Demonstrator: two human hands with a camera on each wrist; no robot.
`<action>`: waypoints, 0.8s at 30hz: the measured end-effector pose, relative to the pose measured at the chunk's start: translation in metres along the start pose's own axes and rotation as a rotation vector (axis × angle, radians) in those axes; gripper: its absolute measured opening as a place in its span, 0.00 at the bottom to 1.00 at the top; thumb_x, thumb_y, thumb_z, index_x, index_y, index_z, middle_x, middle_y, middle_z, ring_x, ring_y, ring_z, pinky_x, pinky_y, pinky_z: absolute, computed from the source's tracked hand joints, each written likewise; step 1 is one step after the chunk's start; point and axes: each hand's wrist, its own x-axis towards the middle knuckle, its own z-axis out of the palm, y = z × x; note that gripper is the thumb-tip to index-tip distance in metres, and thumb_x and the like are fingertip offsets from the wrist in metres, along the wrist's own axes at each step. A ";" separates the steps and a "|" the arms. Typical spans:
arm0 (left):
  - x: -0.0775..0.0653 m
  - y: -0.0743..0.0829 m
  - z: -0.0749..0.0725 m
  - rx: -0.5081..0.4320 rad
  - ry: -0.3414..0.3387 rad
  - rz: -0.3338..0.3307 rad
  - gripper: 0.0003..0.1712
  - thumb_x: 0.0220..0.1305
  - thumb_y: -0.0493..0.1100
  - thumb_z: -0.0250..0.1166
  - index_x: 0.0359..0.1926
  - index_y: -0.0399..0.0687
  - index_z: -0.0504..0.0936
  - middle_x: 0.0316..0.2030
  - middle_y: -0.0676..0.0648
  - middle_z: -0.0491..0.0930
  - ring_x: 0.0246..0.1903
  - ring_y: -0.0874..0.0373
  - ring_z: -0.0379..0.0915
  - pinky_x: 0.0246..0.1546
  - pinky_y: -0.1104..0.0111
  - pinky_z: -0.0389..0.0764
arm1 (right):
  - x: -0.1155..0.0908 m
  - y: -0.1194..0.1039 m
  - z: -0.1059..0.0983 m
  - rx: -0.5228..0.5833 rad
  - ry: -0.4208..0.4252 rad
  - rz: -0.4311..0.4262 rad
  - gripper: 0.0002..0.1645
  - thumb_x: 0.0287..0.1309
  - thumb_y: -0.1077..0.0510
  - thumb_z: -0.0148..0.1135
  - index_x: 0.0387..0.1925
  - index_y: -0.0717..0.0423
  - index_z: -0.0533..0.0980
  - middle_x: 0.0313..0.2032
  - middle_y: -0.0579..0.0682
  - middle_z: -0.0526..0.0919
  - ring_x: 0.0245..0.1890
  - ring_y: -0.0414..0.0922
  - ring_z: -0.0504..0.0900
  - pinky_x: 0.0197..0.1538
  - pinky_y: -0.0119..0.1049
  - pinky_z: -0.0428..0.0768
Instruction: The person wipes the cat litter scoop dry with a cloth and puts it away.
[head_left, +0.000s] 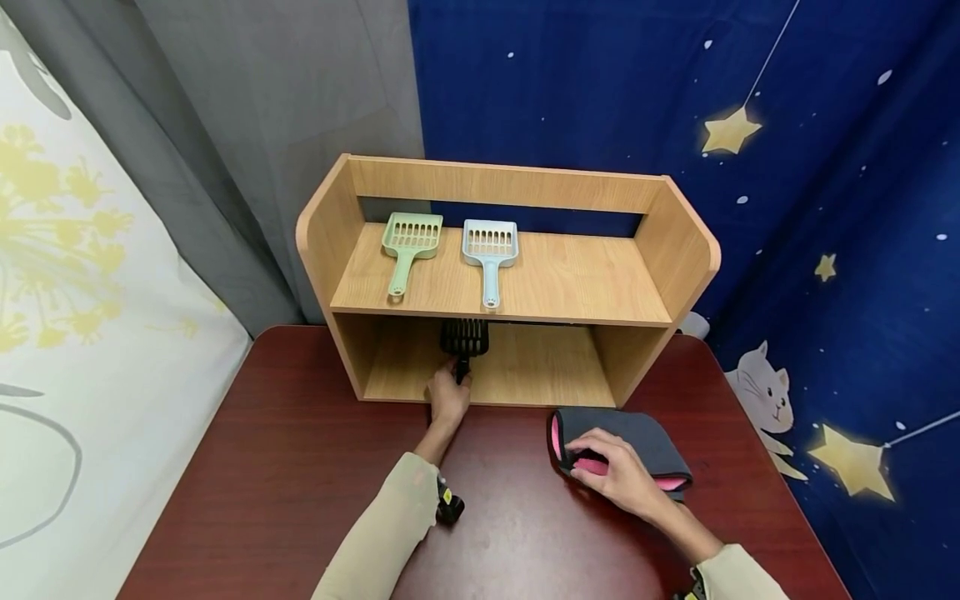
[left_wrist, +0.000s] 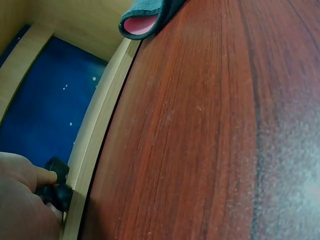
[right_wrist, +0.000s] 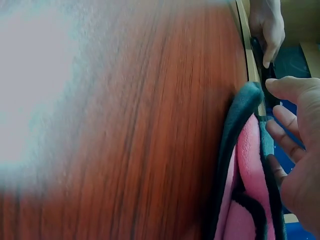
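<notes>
My left hand point(head_left: 448, 398) grips the handle of a black litter scoop point(head_left: 465, 337) on the lower shelf, its slotted head towards the back. In the left wrist view the fingers close around the dark handle point(left_wrist: 61, 196) beside the shelf's front edge. Over a folded grey cloth point(head_left: 637, 442) with pink fleece lining and black edging hovers my right hand point(head_left: 618, 473), fingers loosely bent. The right wrist view shows those fingers point(right_wrist: 285, 127) apart from one another beside the cloth; whether they touch it I cannot tell. A green litter scoop point(head_left: 405, 258) and a light blue one point(head_left: 491, 262) lie on the upper shelf.
A two-tier wooden shelf point(head_left: 585, 279) stands at the back of the dark red table point(head_left: 300, 492). The cloth lies by its front right corner. Behind hang a grey curtain point(head_left: 300, 100) and a blue curtain point(head_left: 570, 92) with stars; a white patterned one point(head_left: 82, 350) is at left.
</notes>
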 end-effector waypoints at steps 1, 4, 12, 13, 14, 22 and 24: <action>0.000 0.000 0.000 0.013 0.001 0.001 0.21 0.67 0.35 0.72 0.60 0.36 0.85 0.46 0.34 0.89 0.50 0.36 0.85 0.50 0.44 0.83 | 0.000 -0.001 0.001 0.012 -0.005 -0.005 0.26 0.45 0.69 0.84 0.49 0.57 0.86 0.42 0.48 0.87 0.43 0.44 0.85 0.51 0.26 0.77; 0.000 0.001 -0.001 0.047 0.006 0.001 0.21 0.66 0.36 0.72 0.60 0.38 0.85 0.47 0.35 0.89 0.50 0.35 0.85 0.50 0.44 0.83 | 0.001 -0.003 0.004 0.041 -0.034 -0.017 0.26 0.46 0.70 0.83 0.49 0.58 0.86 0.41 0.48 0.87 0.40 0.44 0.85 0.46 0.32 0.81; -0.001 -0.001 -0.002 0.053 0.017 0.013 0.21 0.65 0.35 0.72 0.59 0.34 0.85 0.45 0.34 0.89 0.49 0.32 0.84 0.50 0.41 0.81 | -0.002 -0.009 0.009 0.039 -0.099 -0.018 0.23 0.47 0.70 0.82 0.47 0.57 0.86 0.45 0.45 0.88 0.43 0.43 0.86 0.51 0.27 0.80; -0.002 -0.002 -0.002 0.048 0.018 0.020 0.22 0.65 0.35 0.72 0.59 0.33 0.84 0.46 0.34 0.89 0.49 0.32 0.84 0.50 0.41 0.81 | -0.002 -0.010 0.010 0.041 -0.101 -0.020 0.23 0.48 0.70 0.82 0.47 0.57 0.86 0.46 0.45 0.87 0.45 0.43 0.86 0.53 0.26 0.78; -0.002 -0.002 -0.002 0.042 0.021 0.030 0.22 0.65 0.34 0.72 0.59 0.32 0.84 0.46 0.34 0.88 0.49 0.32 0.84 0.50 0.41 0.81 | -0.003 -0.010 0.010 0.043 -0.099 -0.026 0.23 0.48 0.70 0.82 0.47 0.56 0.86 0.46 0.45 0.87 0.46 0.43 0.86 0.54 0.25 0.78; -0.007 -0.006 -0.008 0.039 0.014 0.106 0.26 0.62 0.37 0.73 0.60 0.30 0.82 0.49 0.31 0.84 0.47 0.34 0.83 0.46 0.42 0.82 | 0.000 -0.013 0.003 0.103 -0.060 -0.056 0.21 0.50 0.72 0.80 0.47 0.59 0.85 0.47 0.51 0.87 0.46 0.46 0.86 0.44 0.41 0.84; -0.009 -0.004 -0.015 0.060 -0.014 0.105 0.27 0.63 0.38 0.74 0.62 0.31 0.82 0.52 0.30 0.83 0.49 0.32 0.82 0.48 0.41 0.81 | 0.000 -0.013 -0.002 0.102 -0.060 -0.024 0.21 0.51 0.71 0.79 0.48 0.58 0.86 0.47 0.50 0.87 0.47 0.45 0.86 0.43 0.41 0.84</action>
